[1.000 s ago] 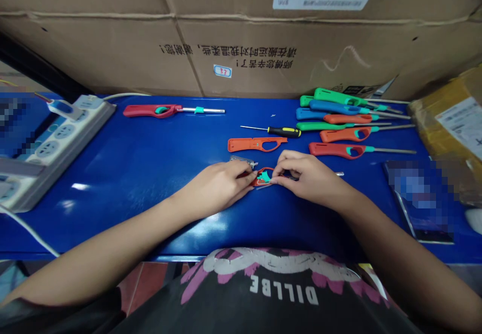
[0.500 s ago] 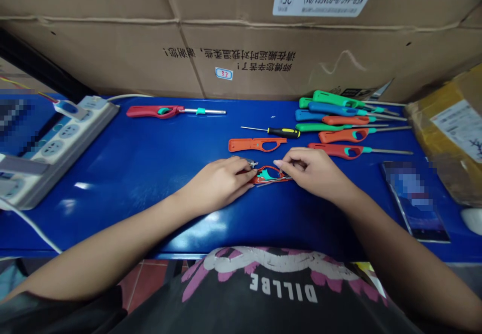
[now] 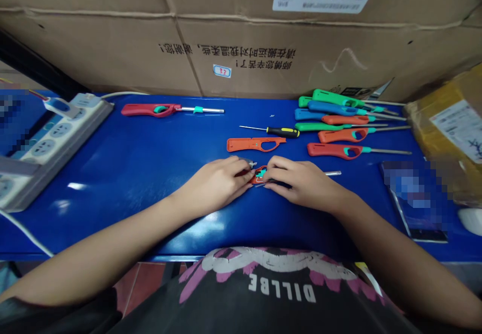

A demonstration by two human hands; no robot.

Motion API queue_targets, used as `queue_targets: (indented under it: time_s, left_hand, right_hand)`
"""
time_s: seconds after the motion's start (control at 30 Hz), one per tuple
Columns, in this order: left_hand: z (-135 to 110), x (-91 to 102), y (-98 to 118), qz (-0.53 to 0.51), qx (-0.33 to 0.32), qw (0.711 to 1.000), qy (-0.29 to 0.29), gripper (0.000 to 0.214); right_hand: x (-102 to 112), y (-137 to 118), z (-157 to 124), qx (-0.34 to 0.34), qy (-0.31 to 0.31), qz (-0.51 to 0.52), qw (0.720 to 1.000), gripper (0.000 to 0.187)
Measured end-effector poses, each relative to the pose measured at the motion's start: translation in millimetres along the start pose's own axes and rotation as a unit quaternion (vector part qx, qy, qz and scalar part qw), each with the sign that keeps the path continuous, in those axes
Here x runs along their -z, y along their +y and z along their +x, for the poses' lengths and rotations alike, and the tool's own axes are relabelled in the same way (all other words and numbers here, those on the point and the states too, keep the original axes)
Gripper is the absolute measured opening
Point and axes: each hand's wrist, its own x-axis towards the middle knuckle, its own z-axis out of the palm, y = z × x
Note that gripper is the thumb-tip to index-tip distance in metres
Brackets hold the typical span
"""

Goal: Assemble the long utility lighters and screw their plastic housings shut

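On the blue table lies an opened orange gas lighter [image 3: 259, 179], with green trigger parts and thin wires showing inside its shell. My left hand [image 3: 222, 181] is closed on its handle end, and a clear, metal-tipped part [image 3: 248, 162] pokes out by the fingertips. My right hand [image 3: 299, 181] bends over the trigger end, fingers pinched at the inner parts and hiding most of them. From beneath that hand a metal tube end [image 3: 333, 173] sticks out to the right. Just beyond both hands lies the loose orange shell half [image 3: 256, 144].
A black-and-yellow screwdriver [image 3: 282, 132] lies behind the shell half. Several coloured lighters [image 3: 341, 150] are grouped at the right, with a phone [image 3: 414, 201] nearer me. A red lighter [image 3: 150, 110] and power strip [image 3: 56, 145] are at left. Cardboard boxes [image 3: 241, 37] stand behind.
My right hand has moved left and turned palm down over the lighter, covering the trigger loop. The metal tube end now shows to its right. My left hand stays in place.
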Motion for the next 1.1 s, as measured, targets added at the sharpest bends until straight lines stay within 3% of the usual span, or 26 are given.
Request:
queue_targets:
  time_s: [0.2,0.33,0.47,0.8,0.97,1.1]
  left_hand:
    - [-0.7,0.0,-1.3,-0.006,-0.002,1.000,-0.001,0.029]
    - [-2.7,3.9,-11.4,-0.096,0.013,0.993,0.062,0.028]
    - [-2.8,8.8,-25.5,-0.110,0.061,0.987,0.101,0.025]
    - [-0.7,-1.4,-38.5,-0.161,0.119,0.979,0.040,0.014]
    - [-2.2,5.0,-38.0,-0.155,0.141,0.978,-0.001,0.014]
    - [-2.7,16.6,-32.7,-0.213,0.114,0.970,-0.002,0.023]
  right_hand:
    - [6.7,3.2,-1.9,-0.033,0.051,0.129,0.990,0.006]
    - [7.6,7.7,-2.8,-0.056,0.065,0.149,0.985,0.004]
    - [3.7,7.8,-1.0,-0.060,0.059,0.155,0.984,0.003]
    - [0.6,7.3,0.9,-0.046,0.047,0.126,0.990,0.004]
    - [-0.9,5.7,0.4,-0.046,0.070,0.147,0.986,0.006]
    - [-2.1,5.9,0.9,-0.052,0.093,0.162,0.981,0.008]
